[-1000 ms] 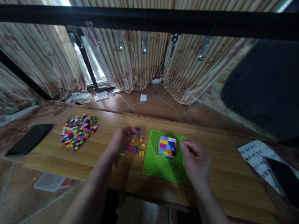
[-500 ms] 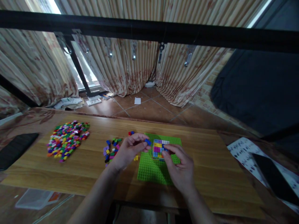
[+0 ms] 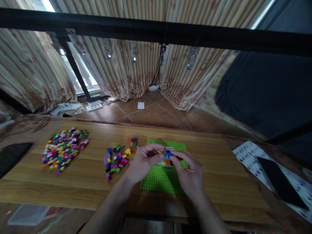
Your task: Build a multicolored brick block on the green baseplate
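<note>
A green studded baseplate (image 3: 158, 180) lies on the wooden table (image 3: 219, 182), with a multicoloured brick block (image 3: 166, 158) standing on it, mostly hidden by my fingers. My left hand (image 3: 143, 162) and my right hand (image 3: 190, 174) meet over the block, both with fingers curled in a pinch at its top. A small blue brick shows between the fingertips; which hand grips it I cannot tell. A small scatter of loose bricks (image 3: 117, 159) lies just left of my left hand.
A large heap of coloured bricks (image 3: 63, 149) sits at the table's left. A dark tablet (image 3: 12, 156) lies at the far left edge, and a black phone (image 3: 280, 183) rests on printed paper (image 3: 248, 156) at the right. Curtains and tiled floor lie beyond.
My left hand left the small scatter carrying a blue brick and moved right to the block. My right hand closed in on the block's top. The camera view shifted right.
</note>
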`<action>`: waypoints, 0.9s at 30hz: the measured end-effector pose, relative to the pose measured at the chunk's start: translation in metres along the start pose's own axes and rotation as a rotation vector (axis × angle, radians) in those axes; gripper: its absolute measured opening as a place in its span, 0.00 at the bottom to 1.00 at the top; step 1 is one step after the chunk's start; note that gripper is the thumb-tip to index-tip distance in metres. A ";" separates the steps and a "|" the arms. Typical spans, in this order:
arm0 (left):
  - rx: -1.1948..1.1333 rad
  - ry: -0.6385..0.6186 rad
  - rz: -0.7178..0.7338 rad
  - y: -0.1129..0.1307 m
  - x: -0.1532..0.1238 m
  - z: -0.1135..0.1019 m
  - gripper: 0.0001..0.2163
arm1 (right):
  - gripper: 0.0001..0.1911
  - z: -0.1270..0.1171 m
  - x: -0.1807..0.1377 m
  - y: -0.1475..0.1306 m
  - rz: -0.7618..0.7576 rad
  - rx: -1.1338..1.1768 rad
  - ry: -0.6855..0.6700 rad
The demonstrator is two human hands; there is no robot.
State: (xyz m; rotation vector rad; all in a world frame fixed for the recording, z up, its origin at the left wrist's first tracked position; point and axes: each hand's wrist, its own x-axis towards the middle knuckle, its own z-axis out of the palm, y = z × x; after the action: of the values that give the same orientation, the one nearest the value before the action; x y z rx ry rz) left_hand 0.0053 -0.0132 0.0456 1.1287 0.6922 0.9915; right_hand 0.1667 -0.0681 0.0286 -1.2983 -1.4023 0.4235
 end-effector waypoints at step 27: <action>0.411 0.224 -0.017 -0.036 0.014 -0.001 0.18 | 0.08 -0.017 0.003 0.014 0.199 -0.108 -0.121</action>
State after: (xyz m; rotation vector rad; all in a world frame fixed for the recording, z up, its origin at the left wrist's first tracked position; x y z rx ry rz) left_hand 0.0203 -0.0039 0.0117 1.3741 1.1211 0.9960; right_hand 0.1882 -0.0673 0.0233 -1.5292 -1.4165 0.5746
